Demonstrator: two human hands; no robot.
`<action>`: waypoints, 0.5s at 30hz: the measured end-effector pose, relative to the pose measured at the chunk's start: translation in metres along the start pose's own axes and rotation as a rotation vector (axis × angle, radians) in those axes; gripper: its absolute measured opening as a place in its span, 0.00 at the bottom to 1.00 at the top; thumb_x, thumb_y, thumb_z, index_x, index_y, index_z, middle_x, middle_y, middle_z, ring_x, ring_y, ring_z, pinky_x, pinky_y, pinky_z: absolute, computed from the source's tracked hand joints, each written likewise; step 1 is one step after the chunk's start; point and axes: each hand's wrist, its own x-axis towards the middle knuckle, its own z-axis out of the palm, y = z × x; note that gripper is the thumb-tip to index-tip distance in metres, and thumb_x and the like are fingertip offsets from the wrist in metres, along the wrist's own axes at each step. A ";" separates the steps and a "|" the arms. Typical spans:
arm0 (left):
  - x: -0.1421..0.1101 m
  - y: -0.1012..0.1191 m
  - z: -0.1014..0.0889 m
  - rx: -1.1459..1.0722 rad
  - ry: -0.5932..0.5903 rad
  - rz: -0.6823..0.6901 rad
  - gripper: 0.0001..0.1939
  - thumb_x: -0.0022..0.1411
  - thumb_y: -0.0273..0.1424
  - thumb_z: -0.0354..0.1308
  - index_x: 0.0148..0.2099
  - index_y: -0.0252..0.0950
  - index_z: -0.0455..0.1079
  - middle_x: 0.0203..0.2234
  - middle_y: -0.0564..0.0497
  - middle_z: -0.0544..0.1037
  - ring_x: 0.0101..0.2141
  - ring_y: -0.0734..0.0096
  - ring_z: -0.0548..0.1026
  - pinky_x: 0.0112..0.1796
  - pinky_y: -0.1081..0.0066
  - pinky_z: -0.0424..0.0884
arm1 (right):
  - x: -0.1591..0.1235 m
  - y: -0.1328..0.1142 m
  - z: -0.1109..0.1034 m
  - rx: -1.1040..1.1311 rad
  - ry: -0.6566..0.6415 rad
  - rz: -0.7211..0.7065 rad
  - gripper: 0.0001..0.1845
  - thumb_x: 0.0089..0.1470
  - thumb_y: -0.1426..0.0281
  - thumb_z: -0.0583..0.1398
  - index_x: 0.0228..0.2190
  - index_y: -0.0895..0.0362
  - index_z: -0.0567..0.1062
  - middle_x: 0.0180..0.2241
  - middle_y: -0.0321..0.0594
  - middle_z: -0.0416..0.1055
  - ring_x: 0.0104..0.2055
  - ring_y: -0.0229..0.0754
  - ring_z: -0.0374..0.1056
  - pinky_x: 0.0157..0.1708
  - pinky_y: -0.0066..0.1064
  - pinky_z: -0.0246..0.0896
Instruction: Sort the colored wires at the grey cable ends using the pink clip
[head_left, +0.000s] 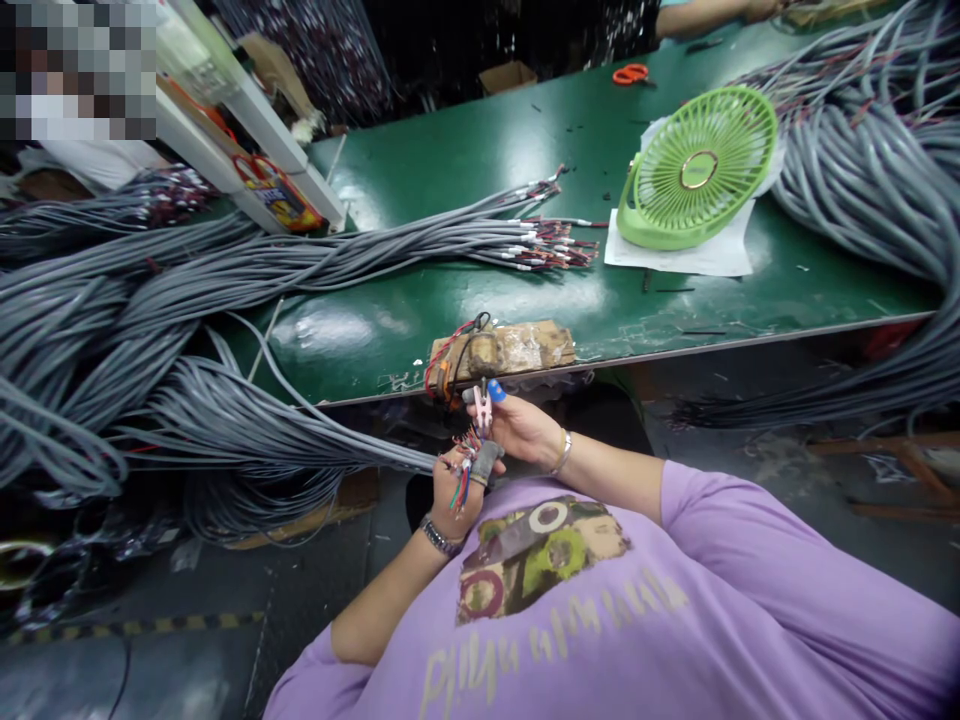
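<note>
My left hand (455, 487) is closed around the end of a bundle of grey cables (390, 452). Thin coloured wire ends (466, 465) fan out above its fingers. A grey wrapping (487, 462) shows at these fingers; whether it covers a finger or the cables I cannot tell. Just above and to the right, my right hand (517, 428) pinches a small pink clip-shaped tool (482, 408) close to the wires. A blue cover (496, 391) sits on one of its digits. Both hands are in front of the table edge, near a wooden block (525, 346) with a wired device strapped on it.
Grey cable bundles (300, 262) spread over the left of the green table (420, 170). A green fan (701, 165) stands on white paper, with more coiled cables (862, 190) to the right. Orange-handled scissors (630, 74) lie farther back. Another person's arm (705, 15) reaches in at the top.
</note>
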 end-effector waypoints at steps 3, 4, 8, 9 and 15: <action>-0.001 -0.003 -0.002 0.026 0.004 0.026 0.16 0.62 0.38 0.55 0.26 0.37 0.76 0.21 0.49 0.79 0.25 0.67 0.76 0.31 0.68 0.71 | 0.000 0.001 -0.002 0.030 -0.012 0.018 0.21 0.57 0.53 0.57 0.33 0.59 0.74 0.26 0.37 0.71 0.24 0.34 0.63 0.24 0.25 0.60; -0.002 -0.004 -0.003 0.047 0.001 0.041 0.17 0.62 0.38 0.55 0.26 0.37 0.76 0.22 0.48 0.79 0.27 0.66 0.77 0.33 0.68 0.71 | -0.001 0.002 -0.003 0.044 -0.022 0.023 0.21 0.57 0.52 0.57 0.33 0.59 0.73 0.27 0.37 0.72 0.24 0.33 0.63 0.25 0.25 0.60; -0.008 -0.008 -0.008 0.111 -0.003 0.066 0.18 0.63 0.38 0.54 0.26 0.36 0.76 0.22 0.49 0.79 0.27 0.67 0.76 0.36 0.67 0.71 | -0.001 0.002 -0.009 0.070 -0.074 0.039 0.24 0.57 0.49 0.55 0.35 0.58 0.73 0.29 0.37 0.72 0.25 0.33 0.64 0.25 0.24 0.59; -0.010 -0.009 -0.008 0.105 -0.011 0.054 0.18 0.64 0.38 0.54 0.27 0.36 0.76 0.22 0.49 0.79 0.27 0.68 0.76 0.35 0.68 0.71 | -0.001 0.001 -0.011 0.068 -0.086 0.044 0.25 0.57 0.49 0.54 0.35 0.59 0.73 0.28 0.37 0.72 0.25 0.33 0.64 0.25 0.24 0.59; -0.018 -0.021 -0.012 -0.057 -0.014 -0.022 0.16 0.63 0.39 0.55 0.32 0.36 0.78 0.25 0.49 0.80 0.28 0.68 0.77 0.34 0.69 0.72 | -0.003 -0.002 -0.023 0.098 -0.101 0.054 0.24 0.59 0.50 0.53 0.34 0.59 0.73 0.28 0.38 0.72 0.27 0.34 0.65 0.25 0.24 0.58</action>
